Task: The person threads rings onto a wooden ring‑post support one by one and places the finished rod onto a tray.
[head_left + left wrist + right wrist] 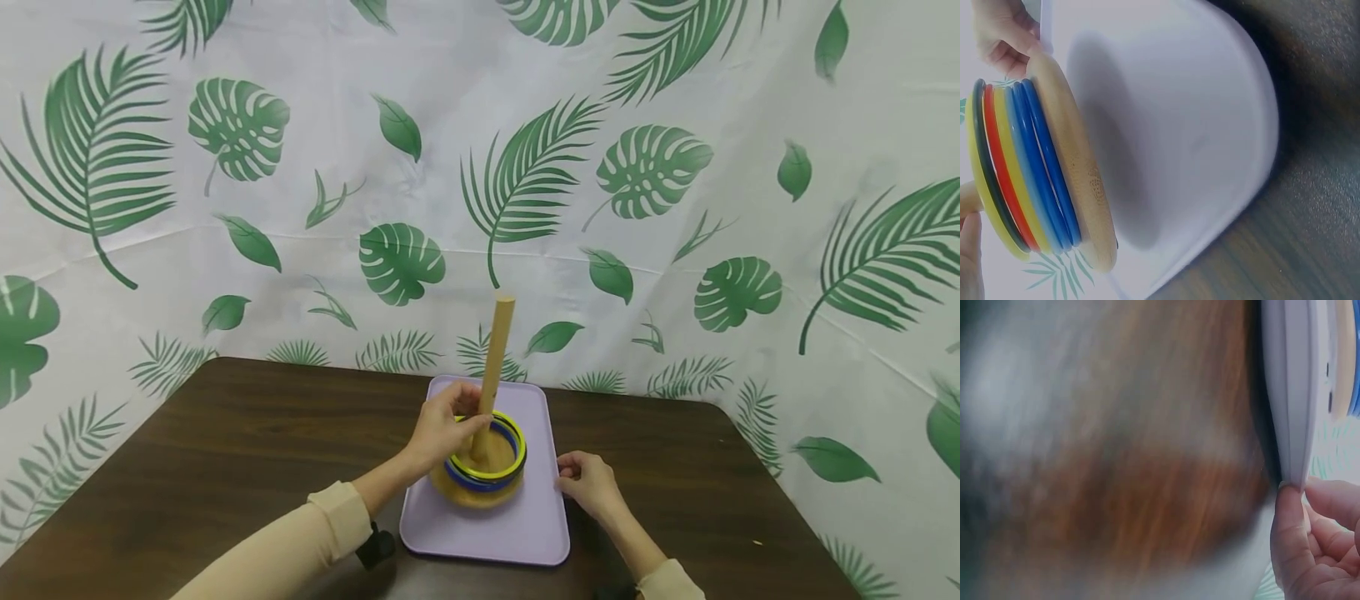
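Note:
My left hand (447, 427) grips the upright wooden post (496, 354) of a ring stand. Several coloured rings (1022, 169), in yellow, dark green, red, light blue and blue, are stacked round the post on its round wooden base (1079, 169). In the left wrist view a gap and a shadow show between the base and the lilac tray (487, 533), so the stand is held just above it. My right hand (592, 483) pinches the tray's right rim between thumb and fingers, which the right wrist view shows close up.
The tray lies on a dark brown wooden table (300, 450). A white cloth with green leaf prints (322, 125) hangs behind and around the table. A small pale speck (757, 542) lies on the table at the right.

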Demonstrator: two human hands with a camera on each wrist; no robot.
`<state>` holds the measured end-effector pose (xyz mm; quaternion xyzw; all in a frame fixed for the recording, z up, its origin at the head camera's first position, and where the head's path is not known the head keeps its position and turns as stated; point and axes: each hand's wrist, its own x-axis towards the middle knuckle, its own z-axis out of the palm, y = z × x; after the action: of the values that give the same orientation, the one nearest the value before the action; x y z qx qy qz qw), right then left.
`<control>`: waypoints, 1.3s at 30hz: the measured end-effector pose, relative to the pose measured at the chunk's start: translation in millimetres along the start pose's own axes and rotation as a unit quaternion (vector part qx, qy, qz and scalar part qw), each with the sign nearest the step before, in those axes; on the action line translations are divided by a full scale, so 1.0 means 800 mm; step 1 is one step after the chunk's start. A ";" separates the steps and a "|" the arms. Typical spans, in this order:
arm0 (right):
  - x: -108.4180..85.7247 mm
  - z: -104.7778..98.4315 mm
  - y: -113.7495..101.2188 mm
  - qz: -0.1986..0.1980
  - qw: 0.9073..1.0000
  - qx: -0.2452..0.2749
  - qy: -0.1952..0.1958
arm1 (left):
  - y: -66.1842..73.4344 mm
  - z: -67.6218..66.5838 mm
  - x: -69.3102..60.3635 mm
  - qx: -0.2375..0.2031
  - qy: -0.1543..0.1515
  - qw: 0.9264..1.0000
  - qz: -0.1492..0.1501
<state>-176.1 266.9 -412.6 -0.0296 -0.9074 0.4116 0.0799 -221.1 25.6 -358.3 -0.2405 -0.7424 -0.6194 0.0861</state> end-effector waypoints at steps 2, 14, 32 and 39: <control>0.000 0.001 -0.002 -0.001 1.000 0.005 0.000 | -0.003 0.002 0.001 0.004 -0.001 1.000 0.005; 0.003 0.004 -0.004 -0.008 1.000 -0.008 0.003 | -0.014 0.006 0.007 0.010 0.016 1.000 0.017; 0.002 0.004 -0.010 -0.023 0.999 -0.021 0.010 | -0.020 0.009 0.006 0.021 0.037 0.999 0.007; 0.002 0.000 -0.012 -0.020 1.000 -0.018 0.008 | -0.020 0.011 0.010 0.023 0.039 0.999 0.009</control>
<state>-177.6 261.1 -405.0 -0.0159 -0.9145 0.3930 0.0948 -234.0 34.1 -370.6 -0.2209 -0.7502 -0.6103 0.1262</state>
